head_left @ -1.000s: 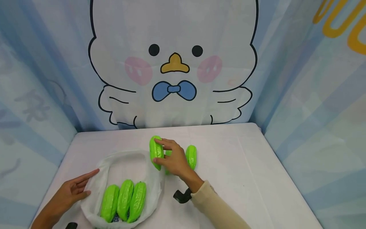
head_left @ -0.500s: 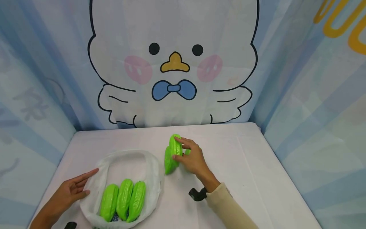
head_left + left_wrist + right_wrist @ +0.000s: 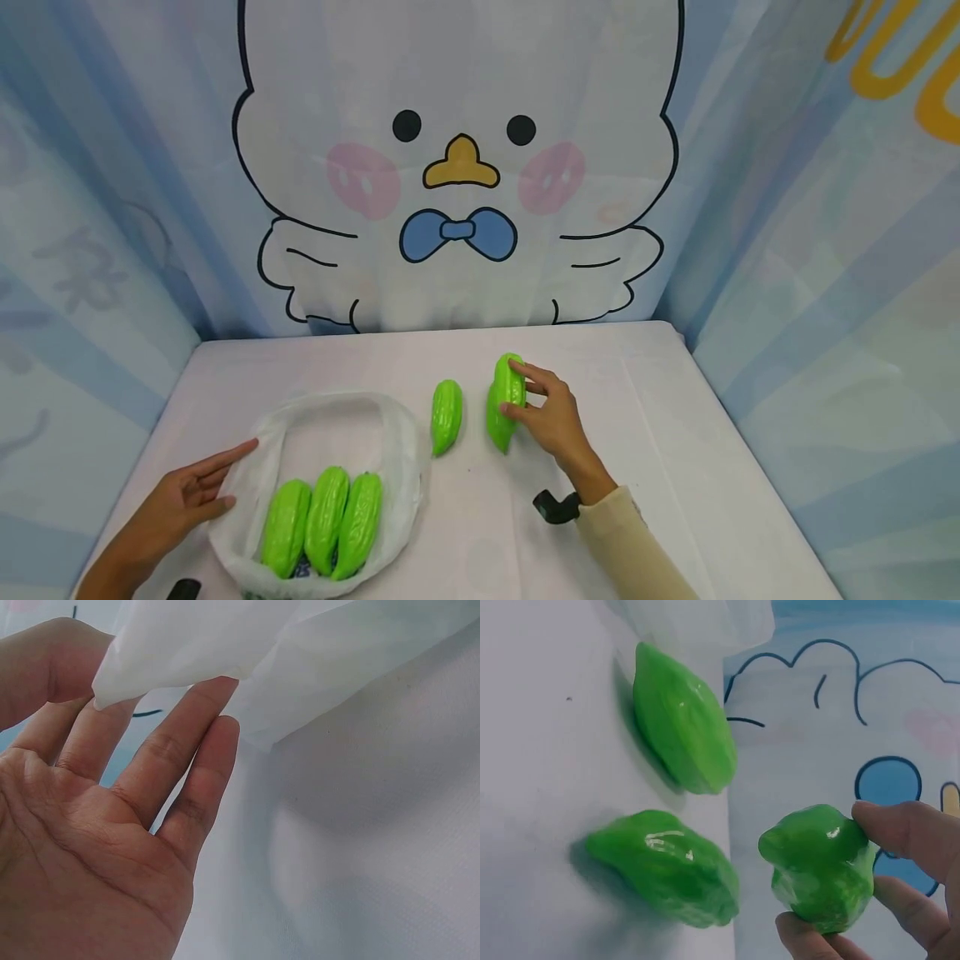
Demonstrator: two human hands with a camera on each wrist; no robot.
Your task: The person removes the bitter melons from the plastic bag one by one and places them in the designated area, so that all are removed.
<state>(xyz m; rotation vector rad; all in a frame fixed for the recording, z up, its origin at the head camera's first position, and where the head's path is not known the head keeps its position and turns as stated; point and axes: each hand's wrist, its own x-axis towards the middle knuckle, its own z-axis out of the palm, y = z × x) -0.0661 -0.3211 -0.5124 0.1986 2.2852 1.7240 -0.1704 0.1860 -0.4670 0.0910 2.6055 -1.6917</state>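
Note:
A green plastic bitter melon (image 3: 507, 385), with bumpy skin and a pointed end, is held between the thumb and fingers of my right hand (image 3: 558, 417). It is raised in front of a second bitter melon (image 3: 495, 421) on the table, and the right wrist view shows the two apart. Another bitter melon (image 3: 447, 417) lies to their left. My left hand (image 3: 180, 507) touches the left rim of a white plastic bag (image 3: 408, 492) with fairly straight fingers; in the left wrist view the bag's film (image 3: 187, 645) covers some fingertips. Inside the bag, three bitter melons (image 3: 326, 521) lie side by side.
The white-covered table (image 3: 637, 392) runs back to a curtain (image 3: 465, 292) printed with a cartoon bird. Blue-and-white curtains (image 3: 810, 350) close in both sides. A black wrist mount (image 3: 557, 506) hangs below my right wrist.
My right hand has carried the held bitter melon rightward, away from the bag and past the left loose one to the right one. The left hand and the bag stay nearly still.

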